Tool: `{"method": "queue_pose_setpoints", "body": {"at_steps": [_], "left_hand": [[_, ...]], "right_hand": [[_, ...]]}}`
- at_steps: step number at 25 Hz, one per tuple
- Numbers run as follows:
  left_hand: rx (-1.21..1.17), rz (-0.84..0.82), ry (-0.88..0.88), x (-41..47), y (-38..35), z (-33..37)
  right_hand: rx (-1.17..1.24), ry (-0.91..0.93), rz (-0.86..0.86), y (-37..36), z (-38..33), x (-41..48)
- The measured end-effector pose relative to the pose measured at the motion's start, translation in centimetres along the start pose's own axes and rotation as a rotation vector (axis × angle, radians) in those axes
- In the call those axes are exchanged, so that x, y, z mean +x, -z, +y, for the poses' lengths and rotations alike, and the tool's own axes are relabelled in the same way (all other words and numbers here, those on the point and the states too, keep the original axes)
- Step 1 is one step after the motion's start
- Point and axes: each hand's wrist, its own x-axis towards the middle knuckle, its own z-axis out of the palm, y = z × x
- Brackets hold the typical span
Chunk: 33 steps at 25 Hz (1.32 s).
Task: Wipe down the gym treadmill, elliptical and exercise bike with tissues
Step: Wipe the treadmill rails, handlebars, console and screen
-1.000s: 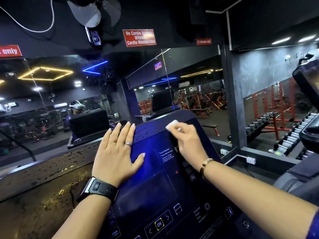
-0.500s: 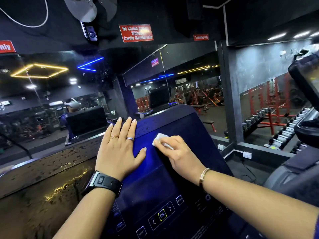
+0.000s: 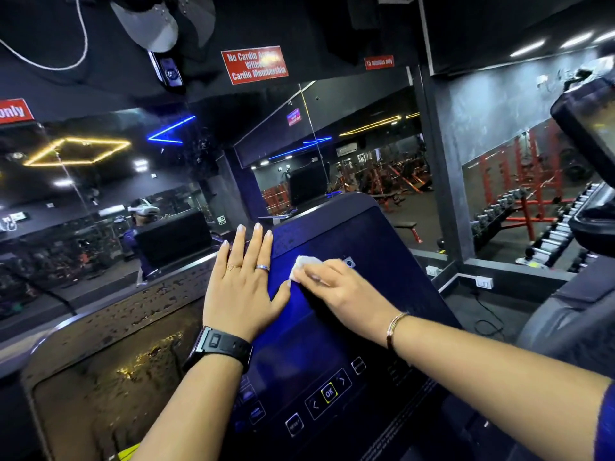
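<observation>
A dark console (image 3: 372, 247) with a blue-lit screen and an OK button row fills the middle of the head view. My left hand (image 3: 244, 287) lies flat with straight fingers on the console's upper left edge. My right hand (image 3: 336, 287) holds a small white tissue (image 3: 301, 265) against the upper part of the screen, fingers curled over it. The tissue sticks out past my fingertips, close to my left thumb.
A second machine's console (image 3: 109, 361) stands to the left, its surface speckled. Another machine's dark screen (image 3: 589, 128) juts in at the right edge. A wall mirror (image 3: 100, 194) lies ahead, and dumbbell racks (image 3: 532, 214) stand at the right.
My right hand has slid the tissue leftward and down across the screen, from the upper middle toward my left thumb. My left hand has stayed flat on the console edge.
</observation>
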Motion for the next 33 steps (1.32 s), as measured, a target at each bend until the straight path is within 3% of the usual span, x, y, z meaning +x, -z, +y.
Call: {"method": "queue_pose_setpoints", "body": {"at_steps": [4,5,9,11,13,14,15,19,20,23,24,25,27,29,33], "left_hand": [[-0.027,0.029,-0.014,-1.0,0.2,-0.2],[-0.033,0.031,-0.007,-1.6,0.3,-0.3],[-0.036,0.041,0.035,-4.0,0.6,-0.8],[-0.024,0.040,0.056,-5.0,0.8,-1.0],[-0.018,0.032,0.082,-5.9,1.0,-1.3],[-0.018,0.027,0.098,-6.4,1.1,-1.5],[-0.021,0.022,0.119,-6.9,1.2,-1.7],[-0.023,0.020,0.202,-8.8,1.7,-3.5],[-0.016,0.019,0.212,-9.4,1.9,-4.1],[-0.023,0.037,0.249,-11.3,2.3,-5.3],[-0.037,0.052,0.269,-11.9,2.4,-5.5],[-0.056,0.069,0.288,-12.5,2.5,-5.7],[-0.091,0.088,0.309,-13.4,2.8,-6.1],[-0.097,0.091,0.307,-14.1,3.0,-6.7],[-0.085,0.093,0.327,-15.8,3.2,-7.3]], "right_hand": [[-0.014,-0.447,-0.004,0.5,2.0,2.1],[-0.039,-0.426,0.005,0.2,1.0,2.0],[-0.039,0.016,-0.105,-0.4,-0.6,-0.6],[-0.023,-0.190,-0.134,-0.1,1.0,0.6],[0.008,-0.456,-0.034,-0.1,1.3,2.0],[0.002,-0.465,0.008,-0.3,0.5,2.3],[0.031,-0.407,0.009,-0.4,-0.7,2.5],[-0.017,0.123,-0.106,0.4,-3.0,2.1],[-0.052,0.093,-0.099,0.4,-2.4,2.5],[-0.069,-0.319,0.045,-0.9,-2.6,3.3],[-0.033,-0.378,0.044,-1.6,-3.8,3.4],[-0.019,-0.336,-0.004,-1.9,-5.3,3.4],[-0.021,-0.039,-0.122,-2.3,-7.9,2.5],[-0.069,0.109,-0.119,-2.2,-7.5,2.3],[0.105,-0.375,0.072,-2.3,-6.1,4.4]]}}
